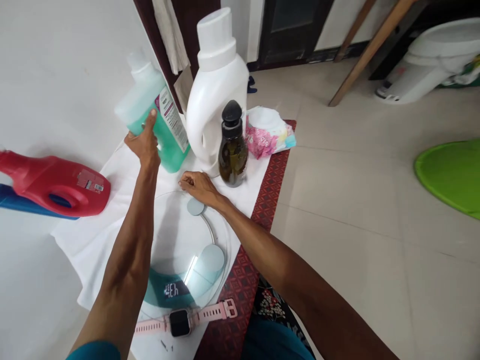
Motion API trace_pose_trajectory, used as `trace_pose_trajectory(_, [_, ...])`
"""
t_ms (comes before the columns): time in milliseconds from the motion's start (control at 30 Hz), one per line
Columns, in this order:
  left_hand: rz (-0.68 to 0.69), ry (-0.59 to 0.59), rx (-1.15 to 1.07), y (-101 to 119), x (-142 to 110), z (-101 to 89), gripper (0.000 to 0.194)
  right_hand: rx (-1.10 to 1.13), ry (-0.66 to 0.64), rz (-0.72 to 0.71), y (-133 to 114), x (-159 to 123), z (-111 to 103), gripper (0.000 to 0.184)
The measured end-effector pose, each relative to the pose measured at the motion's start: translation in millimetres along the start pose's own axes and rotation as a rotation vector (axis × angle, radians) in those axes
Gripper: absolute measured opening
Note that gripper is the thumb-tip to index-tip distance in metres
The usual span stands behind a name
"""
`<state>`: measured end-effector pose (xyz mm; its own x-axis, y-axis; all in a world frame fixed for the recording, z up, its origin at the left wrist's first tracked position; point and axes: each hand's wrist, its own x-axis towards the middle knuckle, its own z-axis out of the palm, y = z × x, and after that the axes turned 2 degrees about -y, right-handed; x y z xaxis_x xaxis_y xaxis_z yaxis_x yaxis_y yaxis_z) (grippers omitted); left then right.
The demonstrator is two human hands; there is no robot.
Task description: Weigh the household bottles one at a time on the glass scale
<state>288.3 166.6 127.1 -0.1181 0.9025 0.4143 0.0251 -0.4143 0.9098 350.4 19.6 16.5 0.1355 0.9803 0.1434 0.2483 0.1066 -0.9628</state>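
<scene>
My left hand [144, 142] is closed around the handle of a translucent bottle of green liquid [170, 145], which leans to the left at the back of the table. Beside the far edge of a round glass scale [170, 225], my right hand [198, 186] rests with its fingers curled in, and nothing shows in them. The scale's display is lit, but its digits are hard to read. Just past my right hand stand a dark pump bottle [233, 157] and a large white jug [221, 85]. A pink smartwatch [180, 322] lies across the scale's near edge.
A red jug [63, 185] lies on its side at the left, over something blue. A pack of wipes [264, 132] sits at the table's back right corner. White cloth [90, 250] covers a red patterned mat [234, 285]. On the floor side are a white bucket [420, 65] and a green oval [453, 175].
</scene>
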Motion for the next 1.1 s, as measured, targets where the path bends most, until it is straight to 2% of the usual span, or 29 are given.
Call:
trace_pose_trajectory(100, [-0.015, 0.086, 0.013, 6.3, 2.4, -16.3, 0.048, -0.005, -0.019, 0.007, 0.1, 0.8, 0.3, 0.018])
trace_pose_trajectory(233, [0.029, 0.137, 0.018, 18.7, 7.3, -49.0, 0.046, -0.018, -0.009, -0.001, 0.2, 1.3, 1.0, 0.021])
trace_pose_trajectory(367, [0.241, 0.22, 0.045, 43.0, 4.3, -87.2, 0.042, -0.024, -0.008, 0.003, -2.2, -0.2, 0.5, 0.019])
trace_pose_trajectory(433, [0.377, 0.192, -0.006, 58.6, -1.7, -111.9, 0.038, -0.033, -0.008, 0.007, -4.1, -0.8, 0.0, 0.018])
trace_pose_trajectory(533, [0.434, 0.076, -0.036, 81.6, -21.5, -154.0, 0.036, -0.068, 0.005, 0.007, -5.2, -1.1, -0.5, 0.016])
trace_pose_trajectory(600, [0.369, 0.042, -0.004, 93.8, -44.6, -179.2, 0.036, -0.087, 0.018, -0.002, -3.8, -0.8, -0.1, 0.016])
trace_pose_trajectory(667, [0.279, 0.061, 0.02, 102.3, -74.1, -197.4, 0.037, -0.073, 0.025, -0.02, -1.3, -0.5, 0.7, 0.016])
trace_pose_trajectory(767, [0.133, 0.085, 0.044, 110.3, -119.6, -210.1, 0.039, -0.014, 0.011, -0.039, 1.7, -1.4, 1.3, 0.016])
trace_pose_trajectory(867, [0.065, 0.069, 0.036, 115.9, -151.5, -211.8, 0.039, 0.012, 0.007, -0.052, 1.8, -3.6, 1.0, 0.017])
trace_pose_trajectory(1000, [0.068, 0.044, 0.038, 117.4, -168.0, -208.5, 0.041, 0.024, 0.018, -0.065, 0.3, -5.3, 1.0, 0.018])
trace_pose_trajectory(1100, [0.09, 0.039, 0.033, 113.7, -171.6, -208.4, 0.054, 0.022, 0.016, -0.056, -0.1, -5.0, 1.0, 0.017])
